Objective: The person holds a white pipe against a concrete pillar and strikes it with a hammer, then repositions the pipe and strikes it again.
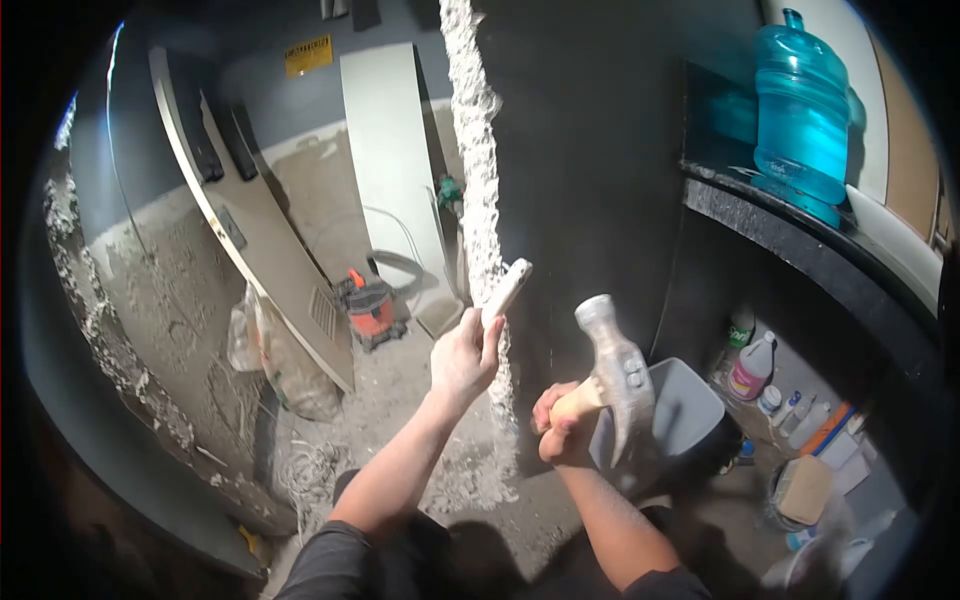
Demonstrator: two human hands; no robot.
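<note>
Nearest the camera, the right hand [562,425] is wrapped tight around the wooden handle of a claw hammer [618,375], whose head stands just right of and below the chisel [505,291]. The left hand [463,355], fingers closed, grips that chisel, its long axis tilted up and rightward toward the broken wall edge [478,150] beyond.

1. A pale grey hammer head [617,375] on a tan wooden handle is seen.
2. The water jug [801,110] is coloured translucent turquoise.
3. The shop vacuum [371,308] is marked orange and black.
4. A yellow sign [308,55] is shown on the grey wall [270,95].
</note>
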